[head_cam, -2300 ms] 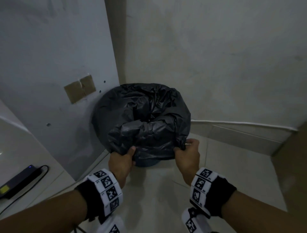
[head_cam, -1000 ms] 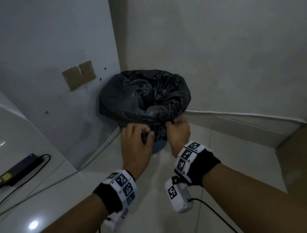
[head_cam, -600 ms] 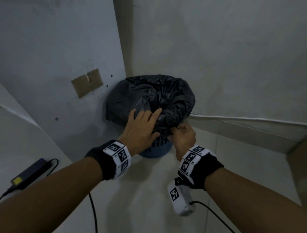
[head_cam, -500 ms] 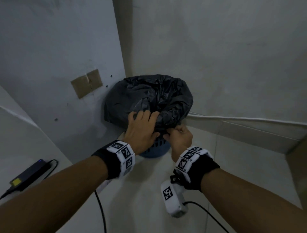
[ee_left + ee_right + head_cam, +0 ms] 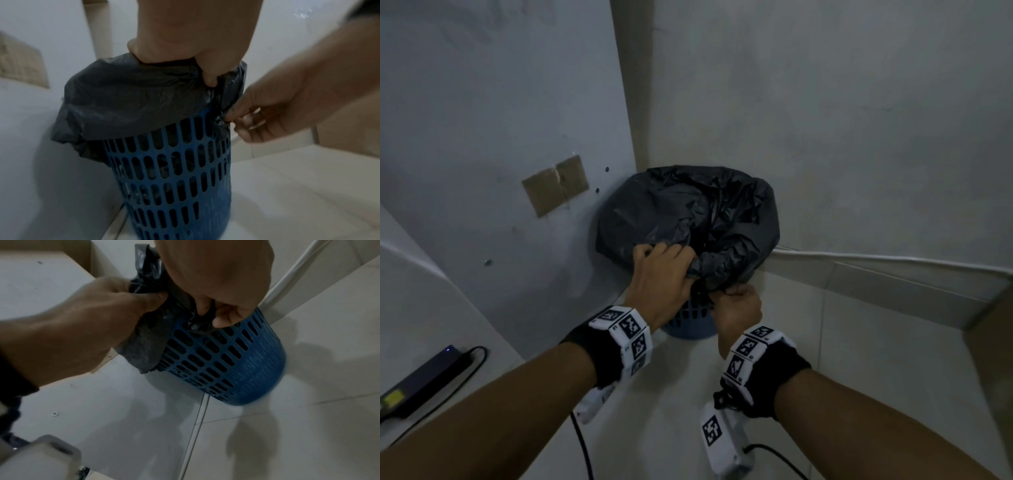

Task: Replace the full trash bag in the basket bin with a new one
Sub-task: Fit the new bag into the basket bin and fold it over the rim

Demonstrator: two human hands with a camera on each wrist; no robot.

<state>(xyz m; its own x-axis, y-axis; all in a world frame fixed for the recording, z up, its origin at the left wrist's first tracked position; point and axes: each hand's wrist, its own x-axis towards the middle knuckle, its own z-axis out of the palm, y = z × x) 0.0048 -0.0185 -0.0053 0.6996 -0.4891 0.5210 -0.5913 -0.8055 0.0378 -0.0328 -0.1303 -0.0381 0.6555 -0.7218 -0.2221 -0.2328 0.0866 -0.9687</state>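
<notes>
The black crinkled plastic trash bag (image 5: 688,219) sits in the blue slotted plastic basket bin (image 5: 174,178), its mouth folded down over the bin's rim; the bin stands on the pale tiled floor (image 5: 842,377), tucked into the corner where the grey panel (image 5: 500,120) meets the wall. The left hand (image 5: 662,277) has its fingers curled round a gathered bunch of the film at the near rim. The right hand (image 5: 739,305) pinches a small knotted tail of the bag between thumb and fingertips, just below the rim against the slots.

The film looks thin, so a hard tug on the knot could tear it and spill the contents. The knot might also snag in a slot, and the light bin could tip or lift with the bag.

Compared with half a second ago, the left hand has closed on the film instead of lying flat over it, and the right hand has dropped slightly lower.
</notes>
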